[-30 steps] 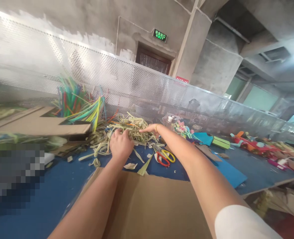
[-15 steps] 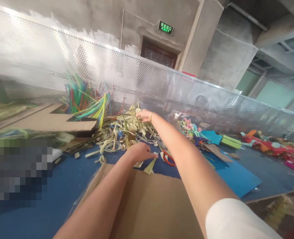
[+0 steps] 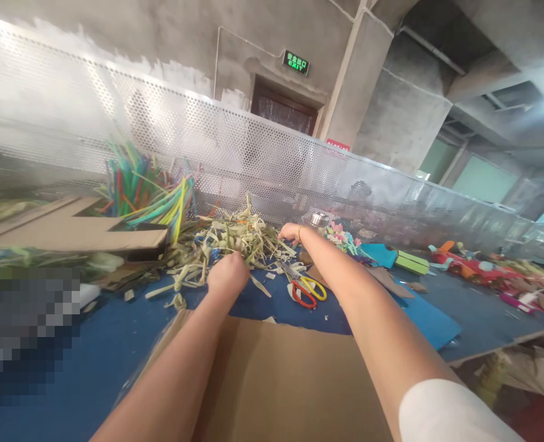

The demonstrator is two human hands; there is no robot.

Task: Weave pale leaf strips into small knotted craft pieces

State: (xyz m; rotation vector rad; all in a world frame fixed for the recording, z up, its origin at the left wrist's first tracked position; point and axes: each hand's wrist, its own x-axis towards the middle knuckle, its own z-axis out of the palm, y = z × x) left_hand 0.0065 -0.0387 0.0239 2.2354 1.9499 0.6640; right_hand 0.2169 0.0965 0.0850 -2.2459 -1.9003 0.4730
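Note:
A loose heap of dry, pale green husk-like strips (image 3: 248,236) lies against the perforated panel. My left hand (image 3: 229,273) is at the front edge of the heap, closed like a fist with its back toward me. Whatever it holds is hidden. At the heap's right side is my right hand (image 3: 291,232), a band on its wrist. Its fingers are loosely bent, with the thumb apart, and nothing shows between them. Between my forearms lie scissors (image 3: 306,291) with one red and one yellow handle. A brown cardboard sheet (image 3: 285,374) lies under my forearms.
Colourful pipe-cleaner-like stems (image 3: 147,190) stand at the left behind cut cardboard (image 3: 69,230). A perforated metal panel (image 3: 235,153) borders the table's back. Pink and blue paper flowers (image 3: 341,236), blue sheets (image 3: 431,322) and red craft pieces (image 3: 479,270) lie to the right.
My left hand has moved left to the heap; the pale green strip it held is no longer visible in it. My right hand has shifted right along the heap. The scissors are now uncovered.

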